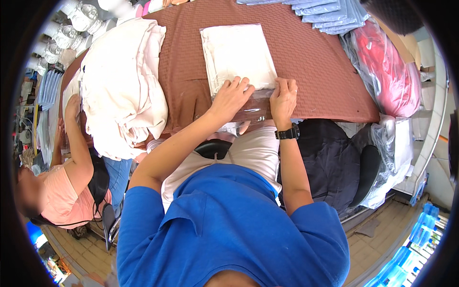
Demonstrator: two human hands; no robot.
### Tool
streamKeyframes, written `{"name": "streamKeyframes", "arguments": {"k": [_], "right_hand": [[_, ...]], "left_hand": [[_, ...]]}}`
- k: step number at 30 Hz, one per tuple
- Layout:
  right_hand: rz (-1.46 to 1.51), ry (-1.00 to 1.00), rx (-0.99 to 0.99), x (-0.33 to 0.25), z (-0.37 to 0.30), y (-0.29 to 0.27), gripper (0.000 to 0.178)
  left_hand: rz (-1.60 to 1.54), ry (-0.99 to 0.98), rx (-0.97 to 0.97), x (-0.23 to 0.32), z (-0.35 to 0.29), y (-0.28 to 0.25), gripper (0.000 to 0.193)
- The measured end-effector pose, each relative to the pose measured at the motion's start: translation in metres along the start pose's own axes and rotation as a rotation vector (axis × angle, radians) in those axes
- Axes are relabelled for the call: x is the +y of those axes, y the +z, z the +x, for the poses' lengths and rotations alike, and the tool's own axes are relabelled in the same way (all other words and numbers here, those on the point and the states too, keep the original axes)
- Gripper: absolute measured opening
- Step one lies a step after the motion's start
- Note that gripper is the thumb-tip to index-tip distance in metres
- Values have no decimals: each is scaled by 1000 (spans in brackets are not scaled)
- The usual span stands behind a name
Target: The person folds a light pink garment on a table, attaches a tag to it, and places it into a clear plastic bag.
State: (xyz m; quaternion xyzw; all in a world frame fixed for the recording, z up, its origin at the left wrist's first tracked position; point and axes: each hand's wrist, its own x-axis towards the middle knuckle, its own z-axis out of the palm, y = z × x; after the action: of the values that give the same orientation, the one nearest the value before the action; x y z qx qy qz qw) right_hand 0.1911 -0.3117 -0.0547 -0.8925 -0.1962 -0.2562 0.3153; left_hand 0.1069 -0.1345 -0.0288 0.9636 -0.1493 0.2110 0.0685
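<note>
A folded white cloth (pixel 236 52) lies in a clear plastic bag (pixel 256 106) on the brown-covered table in front of me. The bag's loose, see-through end extends past the cloth toward my lap. My left hand (pixel 232 99) rests on the near left part of the package, its fingers spread over the cloth's near edge. At the near right corner, my right hand (pixel 284 99) pinches the edge of the bag between thumb and fingers. A black watch is on my right wrist.
A big pile of white cloth (pixel 122 86) is on the table to the left. Stacked bagged blue garments (pixel 330 14) lie at the far right, beside red cloth in plastic (pixel 387 67). A co-worker in a pink shirt (pixel 71 191) sits at my left. A black chair (pixel 320 162) stands at right.
</note>
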Motion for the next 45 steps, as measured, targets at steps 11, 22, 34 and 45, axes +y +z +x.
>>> {"name": "streamKeyframes", "arguments": {"k": [11, 22, 34, 45], "right_hand": [[-15, -210, -135, 2, -5, -10, 13], [162, -253, -498, 18, 15, -58, 27], [-73, -102, -442, -20, 61, 67, 72], [307, -243, -236, -39, 17, -45, 37]], "left_hand": [[22, -131, 7, -27, -24, -17, 28], [-144, -451, -350, -62, -46, -73, 30], [41, -813, -281, -133, 46, 5, 30], [-531, -407, -46, -94, -39, -65, 47]]}}
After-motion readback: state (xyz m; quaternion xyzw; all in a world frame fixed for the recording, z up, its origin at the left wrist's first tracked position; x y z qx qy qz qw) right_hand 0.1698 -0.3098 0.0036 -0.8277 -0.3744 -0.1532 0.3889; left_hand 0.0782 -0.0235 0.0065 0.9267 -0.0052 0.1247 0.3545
